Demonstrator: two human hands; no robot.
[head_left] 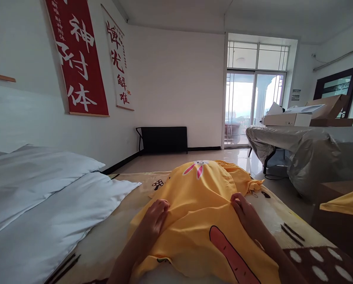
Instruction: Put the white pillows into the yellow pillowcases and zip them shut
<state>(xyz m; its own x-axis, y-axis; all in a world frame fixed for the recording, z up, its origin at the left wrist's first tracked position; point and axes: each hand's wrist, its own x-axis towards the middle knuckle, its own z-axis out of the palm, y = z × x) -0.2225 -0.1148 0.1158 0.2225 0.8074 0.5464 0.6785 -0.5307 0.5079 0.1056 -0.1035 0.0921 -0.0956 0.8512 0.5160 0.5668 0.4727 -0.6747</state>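
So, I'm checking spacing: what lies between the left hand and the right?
Creased yellow cloth lies between the left hand and right hand, as the head view shows.

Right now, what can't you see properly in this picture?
From the head view:
Blanket under the yellow cloth: hidden by it.
Lower end of the carrot-like print: cut off by the bottom edge.
Top of the red scroll: cut off by the top edge.
Writing on the wall notice: too small.

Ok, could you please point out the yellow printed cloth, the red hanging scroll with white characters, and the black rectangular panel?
Yellow printed cloth [194, 221]: head view, plain middle area.
Red hanging scroll [78, 58]: head view, middle of its sheet.
Black rectangular panel [164, 139]: head view, middle of its flat face.
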